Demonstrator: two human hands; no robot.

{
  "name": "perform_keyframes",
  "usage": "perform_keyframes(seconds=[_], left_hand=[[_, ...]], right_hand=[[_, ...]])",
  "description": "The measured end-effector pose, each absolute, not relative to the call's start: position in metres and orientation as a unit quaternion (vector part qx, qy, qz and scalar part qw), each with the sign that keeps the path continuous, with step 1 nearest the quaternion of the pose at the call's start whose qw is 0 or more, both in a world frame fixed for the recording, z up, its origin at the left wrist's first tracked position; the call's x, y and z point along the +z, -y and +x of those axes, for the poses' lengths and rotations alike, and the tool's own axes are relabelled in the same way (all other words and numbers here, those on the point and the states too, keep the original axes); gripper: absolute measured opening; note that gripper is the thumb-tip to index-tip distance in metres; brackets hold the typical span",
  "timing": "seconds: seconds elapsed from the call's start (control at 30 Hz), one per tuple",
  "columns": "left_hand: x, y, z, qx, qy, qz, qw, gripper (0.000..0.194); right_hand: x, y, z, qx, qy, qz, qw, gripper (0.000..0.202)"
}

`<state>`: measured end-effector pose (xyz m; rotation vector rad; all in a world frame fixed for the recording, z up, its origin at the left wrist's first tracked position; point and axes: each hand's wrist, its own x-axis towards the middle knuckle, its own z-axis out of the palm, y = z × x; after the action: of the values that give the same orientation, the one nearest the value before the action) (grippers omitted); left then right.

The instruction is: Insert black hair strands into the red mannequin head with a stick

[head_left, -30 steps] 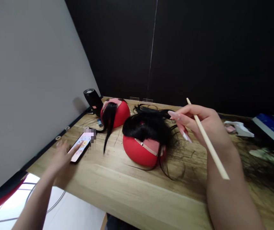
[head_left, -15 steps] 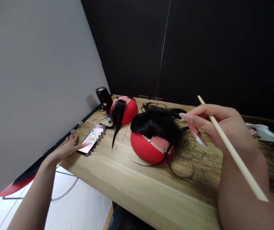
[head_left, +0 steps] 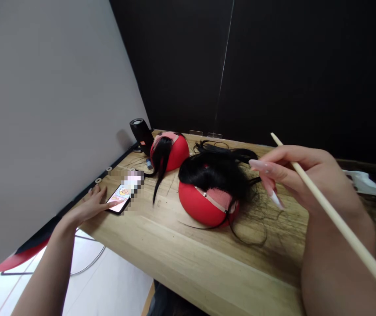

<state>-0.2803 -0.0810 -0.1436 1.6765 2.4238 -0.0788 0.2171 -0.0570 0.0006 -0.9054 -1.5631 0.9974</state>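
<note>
My left hand (head_left: 92, 204) lies on the wooden table with its fingers spread, the thumb resting on the lit screen of a phone (head_left: 122, 199). In the air at the right, my right hand (head_left: 302, 175) grips a pale wooden stick (head_left: 332, 215) between thumb and fingers, its thin end pointing up and away. Left of that hand sits a red dome-shaped wig block (head_left: 197, 204) bearing black hair (head_left: 217, 173) over pink netting and a beige band. Farther back stands a second red wig block (head_left: 179, 153) with a shorter lock of black hair hanging down.
A black cylindrical speaker (head_left: 141, 134) leans at the far left corner. White plastic (head_left: 367, 182) lies at the right, near loose dark hair. A grey wall (head_left: 59, 87) bounds the left side and a black panel (head_left: 273, 74) the back. Small rings (head_left: 98, 181) lie along the left edge.
My right hand has shifted slightly right, and the stick's thick end has swung lower and farther right. My left thumb stays on the phone.
</note>
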Motion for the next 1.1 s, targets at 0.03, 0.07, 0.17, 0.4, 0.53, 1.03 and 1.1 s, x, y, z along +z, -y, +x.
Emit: perform_keyframes(seconds=[0.03, 0.07, 0.17, 0.4, 0.53, 1.03, 1.1], left_hand=[[-0.144, 0.081, -0.281, -0.028, -0.818, 0.565, 0.104, 0.091], [-0.144, 0.081, -0.281, -0.029, -0.817, 0.564, 0.116, 0.092], [-0.145, 0.08, -0.283, -0.035, -0.819, 0.557, 0.137, 0.098], [-0.146, 0.079, -0.285, -0.006, -0.823, 0.545, 0.159, 0.106], [-0.145, 0.085, -0.286, 0.005, -0.82, 0.549, 0.159, 0.099], [-0.145, 0.088, -0.287, -0.005, -0.813, 0.554, 0.178, 0.093], [-0.146, 0.088, -0.288, -0.005, -0.815, 0.551, 0.181, 0.094]], right_hand=[[0.001, 0.057, 0.217, 0.407, 0.646, -0.377, 0.524, 0.021], [0.001, 0.056, 0.217, 0.399, 0.642, -0.38, 0.534, 0.021], [0.001, 0.054, 0.217, 0.433, 0.672, -0.385, 0.46, 0.025], [-0.003, 0.049, 0.219, 0.403, 0.643, -0.417, 0.499, 0.022], [-0.002, 0.051, 0.22, 0.412, 0.649, -0.431, 0.473, 0.024], [-0.004, 0.048, 0.217, 0.438, 0.655, -0.409, 0.46, 0.024], [-0.006, 0.047, 0.217, 0.442, 0.666, -0.401, 0.448, 0.026]])
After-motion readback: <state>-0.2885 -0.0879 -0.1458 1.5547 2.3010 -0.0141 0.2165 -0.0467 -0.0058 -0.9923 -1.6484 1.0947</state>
